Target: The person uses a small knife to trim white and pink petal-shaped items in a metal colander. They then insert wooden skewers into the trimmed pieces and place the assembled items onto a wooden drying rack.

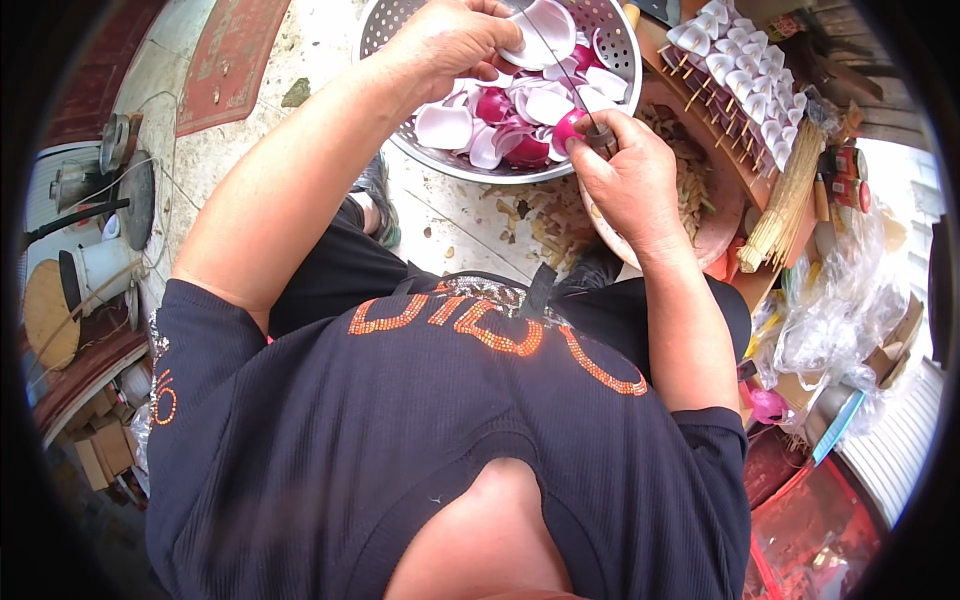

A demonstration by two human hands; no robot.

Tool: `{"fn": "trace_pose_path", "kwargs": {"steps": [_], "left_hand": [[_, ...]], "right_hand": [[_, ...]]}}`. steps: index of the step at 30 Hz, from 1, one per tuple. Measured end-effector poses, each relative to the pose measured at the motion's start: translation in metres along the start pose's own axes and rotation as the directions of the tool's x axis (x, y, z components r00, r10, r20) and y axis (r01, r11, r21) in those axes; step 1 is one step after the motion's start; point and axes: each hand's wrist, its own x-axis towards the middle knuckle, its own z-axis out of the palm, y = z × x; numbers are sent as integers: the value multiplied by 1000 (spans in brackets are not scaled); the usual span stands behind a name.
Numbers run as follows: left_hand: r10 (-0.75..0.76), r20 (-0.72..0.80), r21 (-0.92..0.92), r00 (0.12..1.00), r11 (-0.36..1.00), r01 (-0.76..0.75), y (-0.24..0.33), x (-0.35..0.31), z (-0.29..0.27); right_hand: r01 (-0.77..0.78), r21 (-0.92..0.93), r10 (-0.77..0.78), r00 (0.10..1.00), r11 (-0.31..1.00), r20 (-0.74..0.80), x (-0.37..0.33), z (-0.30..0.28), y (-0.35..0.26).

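Note:
Over a metal colander (633,60) full of purple onion pieces (445,127), my left hand (455,38) pinches a pale, cupped onion layer (546,34). My right hand (632,175) is wrapped round the dark handle of a knife (601,141). Its blade looks like a thin line, seen nearly edge-on, slanting up across the held layer; whether it touches the layer I cannot tell. A round purple onion piece (567,129) shows right beside my right thumb, and I cannot tell whether the thumb touches it.
A pink basin (728,165) with peelings stands right of the colander. Beyond it, rows of skewered onion pieces (745,75) lie on a board, near a bundle of thin sticks (790,200). Clear plastic bags (830,310) are heaped at the right. Scraps (545,225) litter the floor.

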Motion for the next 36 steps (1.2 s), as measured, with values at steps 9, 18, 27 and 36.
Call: {"fn": "trace_pose_path", "kwargs": {"steps": [9,18,27,36], "left_hand": [[17,8,-1,1000,1000,-17,1,-3,3],[-5,44,72,999,997,1,2,-9,12],[-131,251,43,959,991,125,-8,-39,45],[-149,367,-86,918,977,193,-10,-47,47]], "right_hand": [[-1,-17,1,1000,1000,-9,-1,2,-1],[-77,248,106,989,966,-104,2,-5,-12],[116,-55,-127,948,992,-292,13,-2,0],[140,-303,-212,953,943,-218,14,-4,3]]}}
